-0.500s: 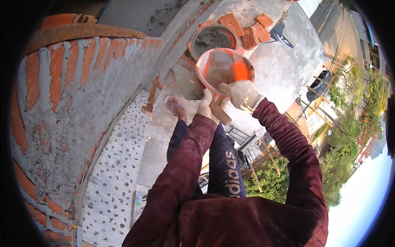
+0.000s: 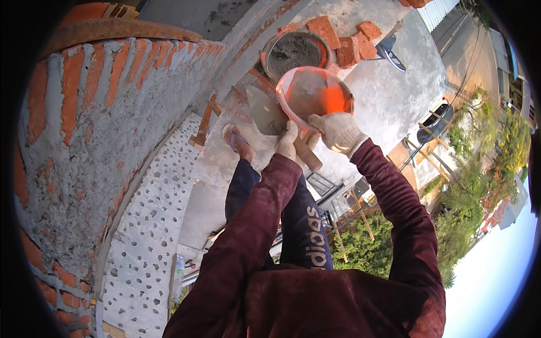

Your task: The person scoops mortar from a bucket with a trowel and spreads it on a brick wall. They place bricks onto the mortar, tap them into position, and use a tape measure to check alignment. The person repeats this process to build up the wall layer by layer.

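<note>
The brick wall (image 2: pixel 84 129) stands left of the concrete floor (image 2: pixel 394 84), whose wall-side edge has the mortar tub (image 2: pixel 324 52) near it. The orange bucket (image 2: pixel 336 99) is held just beside the tub; I cannot tell whether its base touches the floor. It should be stiff plastic, light unless loaded, dusty rather than slippery, best taken at opposite sides of the rim. The right grip (image 2: pixel 339 132) is clamped on that rim; the left grip (image 2: pixel 286 143) wraps a wooden-handled trowel (image 2: pixel 309 155), fingers near the rim. Both holds match the earlier frame; bucket and tub sit slightly further right in view.
</note>
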`<action>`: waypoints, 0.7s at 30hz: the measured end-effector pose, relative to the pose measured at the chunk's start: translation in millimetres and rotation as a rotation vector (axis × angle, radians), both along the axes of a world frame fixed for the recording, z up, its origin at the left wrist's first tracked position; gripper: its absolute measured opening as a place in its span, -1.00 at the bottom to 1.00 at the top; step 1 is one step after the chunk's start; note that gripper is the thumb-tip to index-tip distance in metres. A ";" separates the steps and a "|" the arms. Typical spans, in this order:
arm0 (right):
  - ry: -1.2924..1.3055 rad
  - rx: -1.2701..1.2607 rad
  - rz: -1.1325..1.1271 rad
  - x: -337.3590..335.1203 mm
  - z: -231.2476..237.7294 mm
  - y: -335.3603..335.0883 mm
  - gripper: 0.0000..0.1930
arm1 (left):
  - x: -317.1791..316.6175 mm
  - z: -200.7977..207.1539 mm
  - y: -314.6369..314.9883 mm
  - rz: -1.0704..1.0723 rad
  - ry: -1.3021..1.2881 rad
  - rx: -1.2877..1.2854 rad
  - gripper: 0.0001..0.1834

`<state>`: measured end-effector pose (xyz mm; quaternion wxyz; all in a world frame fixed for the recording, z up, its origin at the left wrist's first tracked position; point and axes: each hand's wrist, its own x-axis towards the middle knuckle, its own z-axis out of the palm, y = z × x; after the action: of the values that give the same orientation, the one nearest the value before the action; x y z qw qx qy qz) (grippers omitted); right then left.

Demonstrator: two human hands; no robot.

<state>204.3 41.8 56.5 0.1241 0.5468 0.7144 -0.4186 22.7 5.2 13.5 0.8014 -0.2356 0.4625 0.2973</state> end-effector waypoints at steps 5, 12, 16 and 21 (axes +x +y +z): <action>0.186 0.141 -0.151 6.1 16.7 -5.3 -0.72 | -5.5 -18.7 -17.3 -0.043 0.031 -0.104 -0.37; 0.193 -0.098 -0.478 50.2 75.9 18.3 -0.66 | -35.0 -17.3 -36.3 -0.202 -0.056 -0.007 -0.30; 0.260 -0.103 -0.780 88.5 104.3 50.4 -0.49 | -61.9 -18.8 -42.2 -0.337 0.063 0.028 -0.15; 0.166 -0.003 -0.904 145.7 108.6 109.8 -0.58 | -103.4 -25.4 -51.9 -0.411 0.149 -0.045 -0.22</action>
<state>350.0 151.6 165.0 -0.1277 0.7682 0.4109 -0.4741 -80.7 -46.7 -11.9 0.8034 -0.1316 0.5651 0.1341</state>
